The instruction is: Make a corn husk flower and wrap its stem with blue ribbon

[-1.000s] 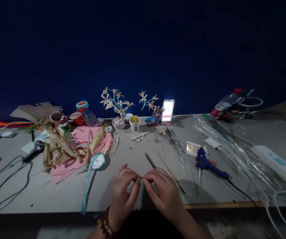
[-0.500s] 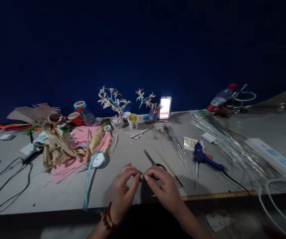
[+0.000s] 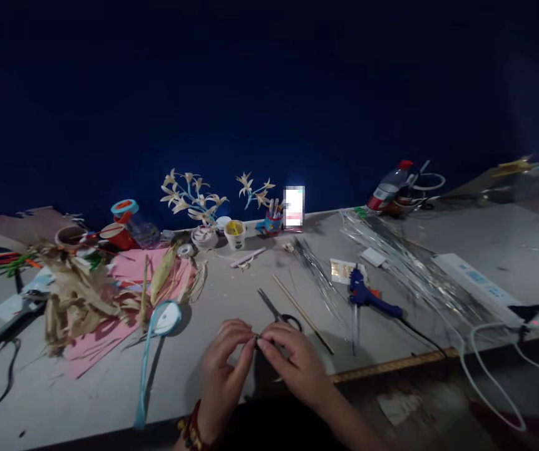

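A: Item one?
B: Small piece [image 3: 256, 342], brownish, between the fingertips of both hands, above the near part of the grey table [image 3: 225, 291]. Too small to identify.
A: Grip?
B: Left hand [image 3: 226, 358]: thumb and fingers pinching the small piece. Right hand [image 3: 295, 358]: likewise, its fingertips meeting the left's. Beaded bracelet [image 3: 191, 431], left wrist.
A: Nearest the hands?
B: Scissors [image 3: 272, 305], one pair, handles just beyond the right hand. Thin stick [image 3: 302, 313], one, lying aslant to their right.
A: Leftward?
B: Ribbon roll [image 3: 166, 318], light blue, its tail reaching the near edge. Pink paper [image 3: 96, 352], dried husks [image 3: 79, 300] heaped on it.
A: Rightward?
B: Glue gun [image 3: 367, 297], blue, corded, beside a gold-marked card [image 3: 342, 272]. Power strip [image 3: 480, 288], white.
A: Back row?
B: Pale flowers [image 3: 194, 197], blue-stemmed; cup [image 3: 235, 239], yellow contents; pen holder [image 3: 273, 225]; lit screen [image 3: 293, 210], blurred; bottle [image 3: 389, 188], red-capped, tilted.
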Demonstrator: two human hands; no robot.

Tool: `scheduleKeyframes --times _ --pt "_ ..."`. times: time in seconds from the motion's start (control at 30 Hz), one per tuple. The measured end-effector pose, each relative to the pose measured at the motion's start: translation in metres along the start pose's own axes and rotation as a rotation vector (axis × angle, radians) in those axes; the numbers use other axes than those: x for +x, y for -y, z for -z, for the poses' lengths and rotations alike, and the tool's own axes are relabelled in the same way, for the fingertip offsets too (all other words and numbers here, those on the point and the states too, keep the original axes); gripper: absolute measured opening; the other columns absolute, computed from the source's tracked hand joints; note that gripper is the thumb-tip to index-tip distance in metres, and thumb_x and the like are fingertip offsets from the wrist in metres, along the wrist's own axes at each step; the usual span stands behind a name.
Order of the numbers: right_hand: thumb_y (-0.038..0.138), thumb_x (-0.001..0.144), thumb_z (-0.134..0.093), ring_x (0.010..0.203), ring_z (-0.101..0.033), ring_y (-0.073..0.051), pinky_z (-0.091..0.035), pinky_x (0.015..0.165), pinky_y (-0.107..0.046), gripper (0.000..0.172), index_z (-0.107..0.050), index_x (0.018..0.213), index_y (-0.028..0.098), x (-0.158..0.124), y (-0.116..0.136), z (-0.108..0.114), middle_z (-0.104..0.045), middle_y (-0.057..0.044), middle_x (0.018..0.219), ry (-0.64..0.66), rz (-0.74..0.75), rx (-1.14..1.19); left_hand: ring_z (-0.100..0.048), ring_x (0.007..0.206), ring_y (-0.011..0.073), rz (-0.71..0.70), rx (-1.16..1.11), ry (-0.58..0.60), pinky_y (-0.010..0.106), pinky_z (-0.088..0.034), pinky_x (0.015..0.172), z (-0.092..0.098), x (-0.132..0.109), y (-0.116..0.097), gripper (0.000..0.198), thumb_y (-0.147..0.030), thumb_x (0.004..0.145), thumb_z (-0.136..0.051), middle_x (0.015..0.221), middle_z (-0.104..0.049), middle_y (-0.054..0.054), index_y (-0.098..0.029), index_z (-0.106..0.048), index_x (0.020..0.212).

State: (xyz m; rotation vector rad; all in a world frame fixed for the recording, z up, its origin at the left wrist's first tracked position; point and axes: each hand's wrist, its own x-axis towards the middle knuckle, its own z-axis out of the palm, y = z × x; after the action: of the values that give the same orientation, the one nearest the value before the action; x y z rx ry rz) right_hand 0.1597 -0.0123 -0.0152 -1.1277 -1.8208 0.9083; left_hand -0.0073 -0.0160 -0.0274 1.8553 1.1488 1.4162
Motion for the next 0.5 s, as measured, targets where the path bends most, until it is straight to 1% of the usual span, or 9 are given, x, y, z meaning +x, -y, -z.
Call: scheduleKeyframes --times 0.1,0.17,0.2,0.27,0.3,0.33,0.4,0.47,0.5 --pt "0.033 0.101 -0.048 0.081 -0.064 -0.017 -0.047 0.075 -0.026 0.028 -0.065 0.083 0.020 0.000 -0.005 0.007 -0.068 -0.002 0.082 -0.017 -0.020 0.011 -0.065 0.090 0.0199 0.045 -0.055 -0.013 0.037 -0.054 0.086 -0.002 0.001 0.000 0.012 -0.012 0.091 -0.059 0.089 -0.069 0.006 -0.020 -0.068 0.089" --pt "0.034 0.101 -0.045 0.080 -0.065 -0.017 -0.048 0.074 -0.026 0.032 -0.065 0.081 0.020 0.004 -0.012 0.018 -0.069 -0.002 0.081 -0.049 -0.029 -0.020 -0.066 0.090 0.0199 0.068 -0.085 -0.024 0.036 -0.054 0.084 -0.003 0.001 0.000 0.012 -0.013 0.092 -0.059 0.088 -0.069 0.006 -0.020 -0.068 0.089" --pt "0.034 0.101 -0.044 0.079 -0.066 -0.017 -0.049 0.073 -0.027 0.032 -0.065 0.082 0.020 0.008 -0.018 0.025 -0.070 -0.003 0.081 -0.075 -0.041 -0.075 -0.066 0.090 0.0201 0.073 -0.093 -0.024 0.036 -0.054 0.083 -0.003 0.000 0.000 0.012 -0.013 0.092 -0.058 0.088 -0.069 0.006 -0.020 -0.067 0.089" --pt "0.032 0.101 -0.044 0.082 -0.067 -0.018 -0.050 0.074 -0.027 0.030 -0.066 0.086 0.019 0.019 -0.032 0.042 -0.072 -0.004 0.085 -0.108 -0.101 -0.314 -0.066 0.092 0.0208 0.071 -0.095 -0.014 0.036 -0.054 0.083 -0.002 -0.001 0.001 0.012 -0.014 0.093 -0.058 0.089 -0.069 0.006 -0.020 -0.067 0.089" --pt "0.031 0.100 -0.044 0.085 -0.067 -0.018 -0.050 0.075 -0.027 0.027 -0.066 0.091 0.018 0.026 -0.040 0.051 -0.073 -0.005 0.089 -0.097 -0.150 -0.490 -0.066 0.092 0.0211 0.070 -0.093 -0.004 0.036 -0.054 0.084 -0.002 -0.001 0.001 0.012 -0.014 0.093 -0.058 0.089 -0.069 0.006 -0.020 -0.067 0.089" --pt "0.030 0.100 -0.044 0.088 -0.067 -0.018 -0.050 0.078 -0.027 0.026 -0.067 0.096 0.019 0.034 -0.048 0.059 -0.073 -0.005 0.095 -0.040 -0.210 -0.682 -0.066 0.092 0.0213 0.069 -0.092 0.005 0.037 -0.054 0.084 -0.001 -0.001 0.001 0.012 -0.014 0.093 -0.058 0.089 -0.069 0.007 -0.020 -0.068 0.089" --pt "0.028 0.098 -0.048 0.092 -0.067 -0.021 -0.050 0.080 -0.029 0.024 -0.069 0.097 0.016 0.051 -0.064 0.070 -0.073 -0.008 0.098 0.014 -0.280 -0.821 -0.066 0.091 0.0212 0.069 -0.098 0.028 0.036 -0.053 0.083 -0.001 -0.001 0.001 0.012 -0.014 0.093 -0.058 0.089 -0.069 0.007 -0.019 -0.068 0.088" --pt "0.028 0.097 -0.052 0.091 -0.068 -0.024 -0.051 0.078 -0.032 0.024 -0.070 0.094 0.012 0.067 -0.077 0.074 -0.072 -0.014 0.098 0.065 -0.343 -0.904 -0.066 0.089 0.0209 0.059 -0.109 0.046 0.036 -0.054 0.081 -0.001 0.000 0.000 0.012 -0.014 0.093 -0.057 0.087 -0.069 0.006 -0.019 -0.067 0.087" --pt "0.028 0.097 -0.053 0.092 -0.068 -0.025 -0.052 0.079 -0.034 0.024 -0.069 0.096 0.010 0.075 -0.081 0.073 -0.071 -0.015 0.100 0.095 -0.370 -0.940 -0.066 0.088 0.0208 0.051 -0.111 0.051 0.035 -0.054 0.080 -0.001 0.001 -0.001 0.013 -0.014 0.093 -0.057 0.086 -0.069 0.006 -0.019 -0.067 0.087"
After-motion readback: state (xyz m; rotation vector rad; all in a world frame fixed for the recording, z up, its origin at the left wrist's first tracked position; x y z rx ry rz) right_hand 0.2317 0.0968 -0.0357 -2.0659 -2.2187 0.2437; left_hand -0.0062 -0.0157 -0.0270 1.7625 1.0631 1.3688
